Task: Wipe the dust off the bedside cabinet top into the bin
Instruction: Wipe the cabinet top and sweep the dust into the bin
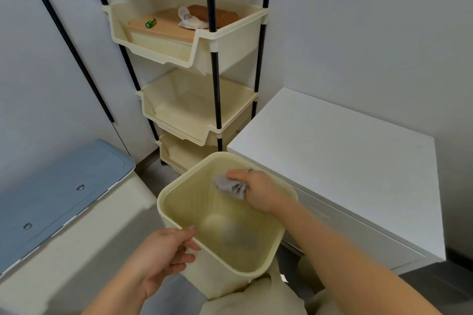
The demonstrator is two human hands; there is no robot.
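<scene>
A cream plastic bin (176, 194) is held tilted in front of me, its open mouth facing up. My left hand (163, 256) grips the bin's near rim. My right hand (258, 189) is shut on a crumpled grey cloth (230, 185) and holds it over the bin's far right corner, inside the rim. The white bedside cabinet (340, 151) stands to the right, its flat top bare, its left front corner close to the bin. The inside of the bin looks empty apart from a pale blurred patch at the bottom.
A cream three-tier rack (202, 64) on dark poles stands behind the bin, its top tray holding a green battery (150, 23), crumpled paper and a brown object. A box with a blue lid (58, 194) sits at the left. White walls surround.
</scene>
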